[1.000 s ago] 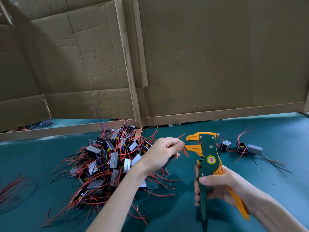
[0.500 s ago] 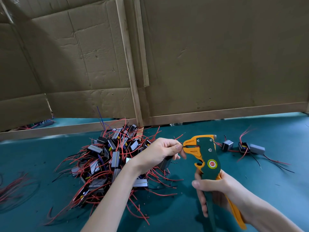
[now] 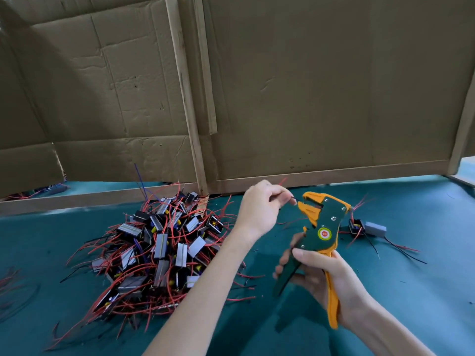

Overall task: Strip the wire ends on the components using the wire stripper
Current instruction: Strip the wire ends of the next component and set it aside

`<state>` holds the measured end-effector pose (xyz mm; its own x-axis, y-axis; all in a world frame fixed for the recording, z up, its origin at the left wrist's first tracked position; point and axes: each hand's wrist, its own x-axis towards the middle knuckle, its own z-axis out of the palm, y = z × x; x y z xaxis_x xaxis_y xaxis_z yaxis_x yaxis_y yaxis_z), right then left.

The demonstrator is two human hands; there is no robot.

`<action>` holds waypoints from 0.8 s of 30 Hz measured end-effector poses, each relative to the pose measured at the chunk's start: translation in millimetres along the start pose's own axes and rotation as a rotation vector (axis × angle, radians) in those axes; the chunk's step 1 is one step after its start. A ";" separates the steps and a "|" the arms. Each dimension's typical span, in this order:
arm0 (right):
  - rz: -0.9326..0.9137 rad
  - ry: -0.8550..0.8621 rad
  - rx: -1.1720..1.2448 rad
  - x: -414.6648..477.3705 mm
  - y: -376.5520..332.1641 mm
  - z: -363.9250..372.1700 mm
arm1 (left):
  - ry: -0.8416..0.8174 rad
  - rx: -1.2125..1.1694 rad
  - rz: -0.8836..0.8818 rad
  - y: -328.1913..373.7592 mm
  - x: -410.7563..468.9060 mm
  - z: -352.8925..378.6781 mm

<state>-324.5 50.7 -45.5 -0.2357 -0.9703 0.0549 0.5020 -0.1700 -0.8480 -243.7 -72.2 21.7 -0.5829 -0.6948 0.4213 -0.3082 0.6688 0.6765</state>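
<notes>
My right hand grips the green and orange wire stripper by its handles, jaws pointing up and left. My left hand pinches a thin dark wire whose end reaches the stripper's orange jaws. The component at the other end of that wire is hidden inside my left hand. A big pile of small grey and black components with red wires lies on the green table to the left of my left arm.
Two components with red and black leads lie to the right behind the stripper. Cardboard panels on wooden frames wall off the back of the green table. Loose red wires lie at the far left edge.
Both hands have risen and the stripper has tilted left. Its handles have spread apart and its jaws have opened. My left hand still pinches the wire at the jaws.
</notes>
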 end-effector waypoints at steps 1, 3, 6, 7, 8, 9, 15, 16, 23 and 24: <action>-0.044 0.025 0.008 1.5 -2.2 -3.7 | -0.004 -0.013 0.005 8.1 7.5 5.2; -0.096 0.099 0.048 6.7 -6.1 -11.0 | -0.042 0.002 0.034 21.3 18.0 14.3; -0.125 0.181 0.054 13.4 -10.0 -20.8 | -0.076 0.097 0.084 35.1 19.9 23.7; -0.133 0.189 0.036 14.5 -10.4 -22.8 | -0.058 0.118 0.086 37.5 18.7 24.1; -0.137 0.198 0.006 15.1 -9.8 -24.5 | -0.033 0.136 0.092 38.7 16.8 23.0; -0.137 0.213 -0.038 15.6 -9.1 -26.1 | -0.008 0.154 0.105 40.7 14.0 20.4; -0.045 0.308 -0.083 19.3 -9.1 -34.3 | -0.056 -0.140 0.214 53.8 1.2 -6.3; -0.077 0.291 -0.052 18.4 -10.2 -33.7 | -0.025 -0.107 0.170 48.6 8.5 -8.3; -0.316 0.335 -0.017 15.3 -9.2 -30.7 | -0.158 -0.184 0.004 18.0 31.9 32.6; -0.328 0.359 -0.031 16.0 -9.2 -32.9 | -0.265 -0.179 0.016 17.0 30.4 41.9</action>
<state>-360.2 42.4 -54.2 -0.6524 -0.7447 0.1407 0.3299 -0.4462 -0.8319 -298.2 -70.9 20.7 -0.7693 -0.5758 0.2769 -0.1742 0.6059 0.7762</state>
